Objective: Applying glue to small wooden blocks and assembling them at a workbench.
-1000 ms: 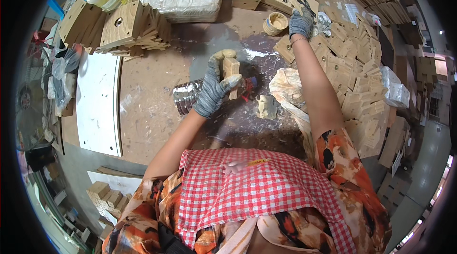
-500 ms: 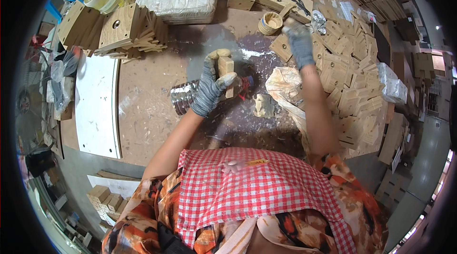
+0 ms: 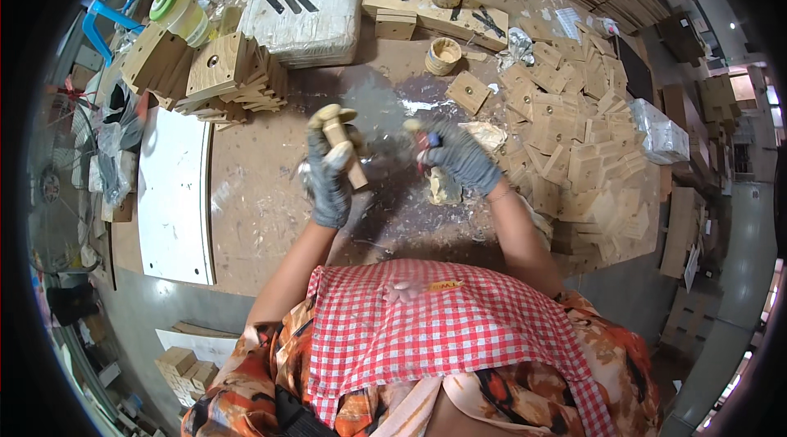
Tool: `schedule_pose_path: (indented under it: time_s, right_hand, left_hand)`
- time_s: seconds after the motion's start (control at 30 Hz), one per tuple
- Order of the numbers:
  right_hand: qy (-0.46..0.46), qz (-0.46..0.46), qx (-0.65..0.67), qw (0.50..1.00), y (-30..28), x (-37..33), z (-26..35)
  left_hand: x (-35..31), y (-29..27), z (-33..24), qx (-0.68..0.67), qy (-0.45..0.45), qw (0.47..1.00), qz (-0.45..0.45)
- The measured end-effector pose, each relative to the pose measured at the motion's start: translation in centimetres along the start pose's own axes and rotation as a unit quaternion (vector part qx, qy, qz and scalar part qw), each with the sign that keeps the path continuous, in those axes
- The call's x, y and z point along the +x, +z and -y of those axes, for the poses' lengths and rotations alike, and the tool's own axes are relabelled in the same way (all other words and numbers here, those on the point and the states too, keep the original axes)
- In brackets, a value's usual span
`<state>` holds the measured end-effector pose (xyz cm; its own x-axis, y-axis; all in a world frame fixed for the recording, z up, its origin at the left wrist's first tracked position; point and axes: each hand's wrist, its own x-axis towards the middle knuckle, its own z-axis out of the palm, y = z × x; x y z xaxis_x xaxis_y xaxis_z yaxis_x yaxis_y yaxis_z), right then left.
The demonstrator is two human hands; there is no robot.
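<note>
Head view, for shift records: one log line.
left hand: holds wood block | right hand: at blue cap, blurred | wooden pieces: heaped right

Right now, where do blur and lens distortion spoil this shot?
Head view: the gloved right hand is smeared, while the red-and-white gingham apron looks fairly crisp; head view again: the workbench's front edge bows, and black vignetting rounds the corners.

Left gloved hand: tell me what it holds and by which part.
The left hand holds a wooden block by its upper part; the lower end sticks out.
</note>
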<state>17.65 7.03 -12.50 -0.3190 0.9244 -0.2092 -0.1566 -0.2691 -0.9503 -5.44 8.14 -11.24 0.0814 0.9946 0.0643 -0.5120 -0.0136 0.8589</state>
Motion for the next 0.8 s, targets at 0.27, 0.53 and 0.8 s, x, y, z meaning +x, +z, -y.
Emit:
schedule_pose_path:
  time_s: [0.27,0.53,0.8]
  right_hand:
    - [-0.202,-0.357,-0.297,0.863,-3.2,-1.0,15.9]
    - [-0.106,-0.331,-0.633,0.692,-7.5,3.6,18.6]
    - [-0.14,-0.292,-0.689,0.649,-7.6,6.9,20.0]
  left_hand:
    - [-0.4,-3.4,-0.6,-0.012,0.07,0.994,-0.083]
    - [-2.7,-7.4,8.0,0.012,-0.023,0.997,-0.069]
    - [-2.6,-8.5,9.9,0.096,-0.036,0.992,-0.067]
